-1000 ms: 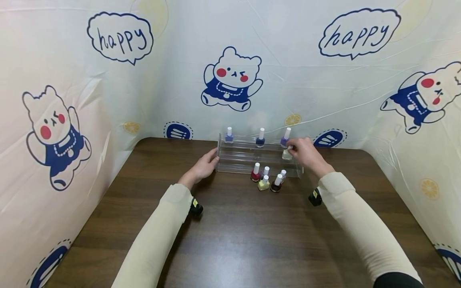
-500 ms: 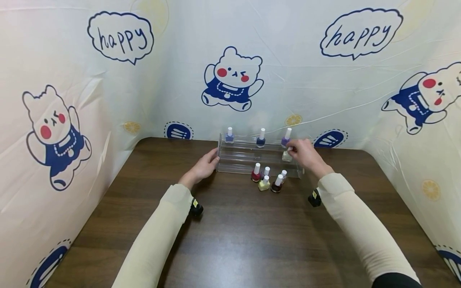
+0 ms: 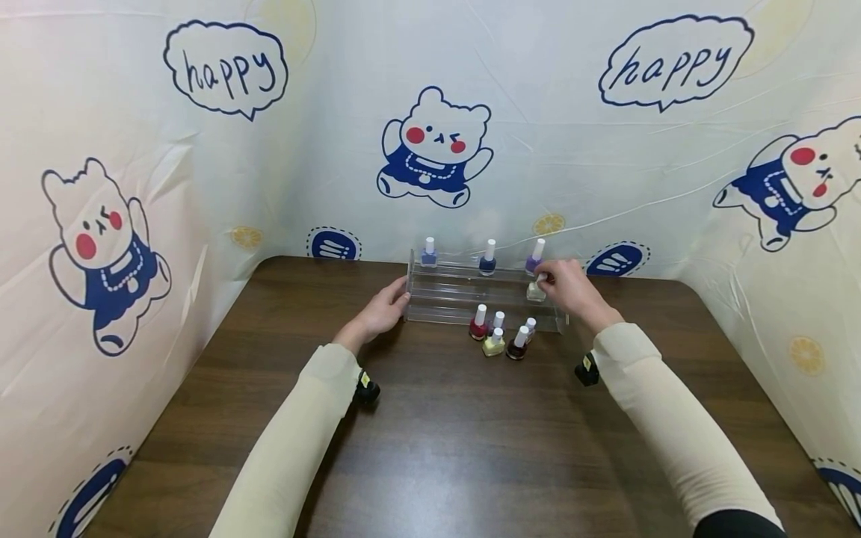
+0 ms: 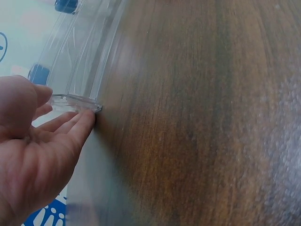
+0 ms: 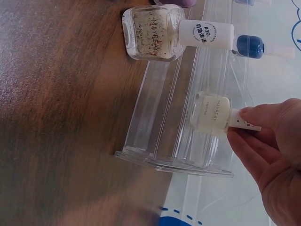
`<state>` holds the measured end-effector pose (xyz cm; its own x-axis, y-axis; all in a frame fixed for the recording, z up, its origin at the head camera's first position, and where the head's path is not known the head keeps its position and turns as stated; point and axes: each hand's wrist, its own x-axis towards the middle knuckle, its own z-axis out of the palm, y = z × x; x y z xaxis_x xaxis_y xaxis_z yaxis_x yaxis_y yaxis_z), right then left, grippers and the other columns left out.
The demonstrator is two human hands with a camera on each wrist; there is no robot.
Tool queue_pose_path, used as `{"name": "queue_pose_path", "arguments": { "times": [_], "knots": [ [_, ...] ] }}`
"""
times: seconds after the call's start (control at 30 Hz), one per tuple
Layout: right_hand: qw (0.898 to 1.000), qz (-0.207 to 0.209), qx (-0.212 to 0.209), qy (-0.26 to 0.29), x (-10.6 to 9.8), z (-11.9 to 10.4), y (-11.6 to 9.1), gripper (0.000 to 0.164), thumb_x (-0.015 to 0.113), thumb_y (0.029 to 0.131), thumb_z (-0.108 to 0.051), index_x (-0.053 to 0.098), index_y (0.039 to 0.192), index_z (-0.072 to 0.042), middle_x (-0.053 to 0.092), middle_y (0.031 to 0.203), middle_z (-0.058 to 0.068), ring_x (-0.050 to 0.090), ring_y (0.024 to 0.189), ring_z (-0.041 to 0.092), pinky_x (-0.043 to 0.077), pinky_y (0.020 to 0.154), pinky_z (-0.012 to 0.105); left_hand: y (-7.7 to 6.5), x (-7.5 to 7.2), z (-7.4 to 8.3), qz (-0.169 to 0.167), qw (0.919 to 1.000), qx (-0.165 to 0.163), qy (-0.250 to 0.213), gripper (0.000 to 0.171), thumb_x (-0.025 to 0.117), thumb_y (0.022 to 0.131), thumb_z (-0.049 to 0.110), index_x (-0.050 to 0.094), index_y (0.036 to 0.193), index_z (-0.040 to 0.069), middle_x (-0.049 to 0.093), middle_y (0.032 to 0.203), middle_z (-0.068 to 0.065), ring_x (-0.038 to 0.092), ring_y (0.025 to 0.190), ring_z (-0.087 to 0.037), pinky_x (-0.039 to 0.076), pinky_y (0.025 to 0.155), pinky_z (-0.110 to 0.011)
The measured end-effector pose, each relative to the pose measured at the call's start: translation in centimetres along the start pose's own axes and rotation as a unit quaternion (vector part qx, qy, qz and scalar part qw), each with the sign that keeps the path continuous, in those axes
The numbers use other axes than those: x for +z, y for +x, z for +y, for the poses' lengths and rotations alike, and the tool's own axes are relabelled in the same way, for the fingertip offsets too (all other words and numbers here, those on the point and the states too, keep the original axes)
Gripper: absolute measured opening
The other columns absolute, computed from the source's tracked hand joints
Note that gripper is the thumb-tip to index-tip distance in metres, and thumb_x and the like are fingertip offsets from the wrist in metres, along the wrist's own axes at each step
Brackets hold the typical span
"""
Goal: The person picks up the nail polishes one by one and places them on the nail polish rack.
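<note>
My right hand pinches the white cap of a milky white nail polish bottle, upright on the middle tier at the right end of a clear tiered display rack. Fingers of my left hand touch the rack's left end panel; in the left wrist view they are fairly straight, with the thumb apart. On the top tier stand a light purple-blue bottle, a dark blue bottle and a purple bottle.
Before the rack, several bottles stand on the wooden table: red, pale yellow, very dark, and a speckled clear one. A printed cloth hangs behind the table and at both sides.
Almost nothing differs: both hands, the rack and the bottles keep their places, and the whole head view shifts very slightly.
</note>
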<state>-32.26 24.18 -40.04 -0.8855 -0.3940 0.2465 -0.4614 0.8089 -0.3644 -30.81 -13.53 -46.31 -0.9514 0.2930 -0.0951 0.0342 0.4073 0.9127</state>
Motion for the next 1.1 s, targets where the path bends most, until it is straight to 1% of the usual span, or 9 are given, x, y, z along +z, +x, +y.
{"name": "queue_pose_path", "arguments": {
  "times": [0.33, 0.57, 0.7, 0.9, 1.1],
  "knots": [
    [1.000, -0.010, 0.007, 0.010, -0.2, -0.1, -0.2, 0.022, 0.064, 0.093, 0.007, 0.070, 0.113, 0.012, 0.071, 0.110, 0.029, 0.071, 0.098, 0.041, 0.059, 0.086, 0.052, 0.0, 0.1, 0.0, -0.004, 1.0000, -0.007, 0.003, 0.054, 0.035, 0.113, 0.016, 0.019, 0.164, 0.011, 0.036, 0.161, -0.021, 0.040, 0.145, -0.036, 0.036, 0.118, -0.051],
    [0.999, -0.020, 0.017, 0.029, -0.6, -0.3, -0.5, 0.024, 0.064, 0.094, 0.006, 0.066, 0.118, 0.012, 0.069, 0.115, 0.030, 0.070, 0.101, 0.041, 0.059, 0.087, 0.051, -0.1, 0.1, 0.0, -0.004, 1.0000, -0.007, 0.001, 0.054, 0.035, 0.113, 0.016, 0.020, 0.164, 0.011, 0.036, 0.161, -0.021, 0.042, 0.144, -0.036, 0.036, 0.118, -0.052],
    [0.999, -0.022, 0.021, 0.027, -0.8, -0.3, -0.5, 0.025, 0.065, 0.094, 0.005, 0.066, 0.118, 0.011, 0.070, 0.115, 0.029, 0.071, 0.100, 0.040, 0.059, 0.087, 0.051, -0.1, 0.1, 0.0, -0.002, 1.0000, -0.008, 0.004, 0.054, 0.036, 0.113, 0.017, 0.020, 0.164, 0.012, 0.036, 0.161, -0.020, 0.041, 0.144, -0.036, 0.036, 0.118, -0.051],
    [0.999, -0.031, 0.025, 0.017, -1.3, -0.3, -0.8, 0.028, 0.067, 0.095, 0.001, 0.065, 0.121, 0.009, 0.069, 0.116, 0.027, 0.069, 0.103, 0.040, 0.057, 0.089, 0.054, 0.0, 0.0, 0.0, -0.004, 1.0000, -0.007, 0.003, 0.054, 0.035, 0.113, 0.016, 0.020, 0.164, 0.011, 0.035, 0.162, -0.020, 0.041, 0.145, -0.036, 0.035, 0.118, -0.052],
    [0.999, -0.037, 0.034, 0.021, -1.8, -0.2, -1.0, 0.032, 0.068, 0.096, -0.002, 0.063, 0.125, 0.008, 0.068, 0.118, 0.027, 0.067, 0.106, 0.041, 0.057, 0.091, 0.054, -0.1, 0.0, 0.0, -0.002, 0.9999, -0.008, 0.008, 0.054, 0.036, 0.113, 0.016, 0.019, 0.164, 0.012, 0.035, 0.162, -0.020, 0.040, 0.145, -0.036, 0.034, 0.119, -0.052]
  ]
}}
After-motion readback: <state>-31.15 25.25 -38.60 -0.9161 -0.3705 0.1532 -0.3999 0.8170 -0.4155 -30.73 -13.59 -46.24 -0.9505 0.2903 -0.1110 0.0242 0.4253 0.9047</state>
